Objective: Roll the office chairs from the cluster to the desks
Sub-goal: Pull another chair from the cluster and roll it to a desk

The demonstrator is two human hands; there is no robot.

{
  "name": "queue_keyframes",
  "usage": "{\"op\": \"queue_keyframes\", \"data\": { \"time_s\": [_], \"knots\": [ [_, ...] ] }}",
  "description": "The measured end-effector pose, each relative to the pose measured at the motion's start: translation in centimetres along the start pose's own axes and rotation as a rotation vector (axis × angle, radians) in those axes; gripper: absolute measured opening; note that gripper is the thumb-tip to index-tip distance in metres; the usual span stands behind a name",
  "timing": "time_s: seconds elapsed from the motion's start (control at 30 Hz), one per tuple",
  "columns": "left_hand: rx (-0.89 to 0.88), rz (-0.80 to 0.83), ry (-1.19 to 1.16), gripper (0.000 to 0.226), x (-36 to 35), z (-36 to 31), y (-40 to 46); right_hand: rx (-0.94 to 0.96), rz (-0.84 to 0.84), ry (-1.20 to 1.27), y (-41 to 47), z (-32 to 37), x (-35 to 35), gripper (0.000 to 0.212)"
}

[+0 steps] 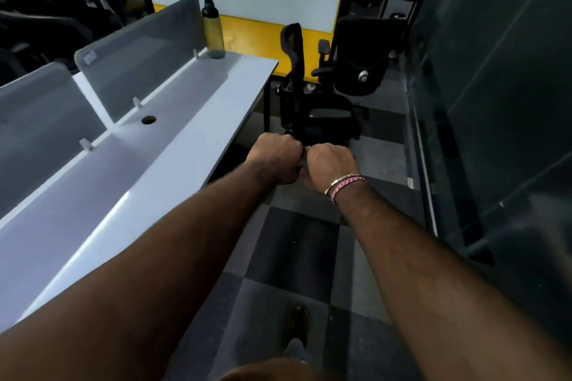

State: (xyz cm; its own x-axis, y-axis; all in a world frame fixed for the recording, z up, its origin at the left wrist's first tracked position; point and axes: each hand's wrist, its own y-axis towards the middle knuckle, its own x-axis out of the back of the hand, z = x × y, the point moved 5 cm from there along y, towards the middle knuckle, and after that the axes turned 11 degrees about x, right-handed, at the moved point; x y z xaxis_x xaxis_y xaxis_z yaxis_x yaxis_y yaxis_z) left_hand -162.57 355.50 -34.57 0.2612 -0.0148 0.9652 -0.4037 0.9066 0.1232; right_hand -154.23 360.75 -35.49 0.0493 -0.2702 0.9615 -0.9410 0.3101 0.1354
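Right now I have both fists curled side by side on something dark and narrow: my left hand (274,153) and my right hand (329,164) nearly touch knuckle to knuckle, each clamped on what I take to be the top edge of a chair back (the hands cover almost all of it, so I cannot be sure).

Taking the white desk (173,145) as my landmark: the hands sit just off its near right edge, over the checkered carpet (297,244). Just beyond the desk's far right corner stands one black office chair (309,102), side-on, and a second black chair (362,56) stands past it against the yellow-trimmed wall. A dark water bottle (213,29) stands on the desk's far end, beside the grey divider panel (145,49).

My judgement: the task is midway at best. No chair is tucked under the desk on this side, and those two still look unplaced. More chairs lie beyond the divider, too dim to count.
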Motion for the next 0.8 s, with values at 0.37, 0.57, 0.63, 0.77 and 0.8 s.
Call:
{"op": "queue_keyframes", "data": {
  "time_s": [0.37, 0.57, 0.63, 0.77, 0.8],
  "knots": [
    [0.030, 0.053, -0.001, 0.028, -2.4, -0.3, 21.2, -0.011, -0.028, 0.053, 14.8, -14.6, -5.7, 0.029],
    [0.040, 0.088, -0.031, 0.029, -3.9, 1.0, 29.0, 0.016, -0.028, 0.081, 21.5, -19.3, -8.3, 0.034],
    [0.043, 0.097, -0.042, 0.031, -4.7, 1.9, 32.0, 0.019, -0.030, 0.092, 24.3, -20.6, -9.5, 0.036],
    [0.052, 0.123, -0.046, 0.030, -7.0, 3.9, 37.6, 0.012, -0.032, 0.067, 30.2, -22.7, -11.9, 0.025],
    [0.051, 0.119, -0.047, 0.029, -7.6, 4.6, 39.2, 0.005, -0.034, 0.054, 31.8, -23.3, -12.5, 0.021]
  ]
}}
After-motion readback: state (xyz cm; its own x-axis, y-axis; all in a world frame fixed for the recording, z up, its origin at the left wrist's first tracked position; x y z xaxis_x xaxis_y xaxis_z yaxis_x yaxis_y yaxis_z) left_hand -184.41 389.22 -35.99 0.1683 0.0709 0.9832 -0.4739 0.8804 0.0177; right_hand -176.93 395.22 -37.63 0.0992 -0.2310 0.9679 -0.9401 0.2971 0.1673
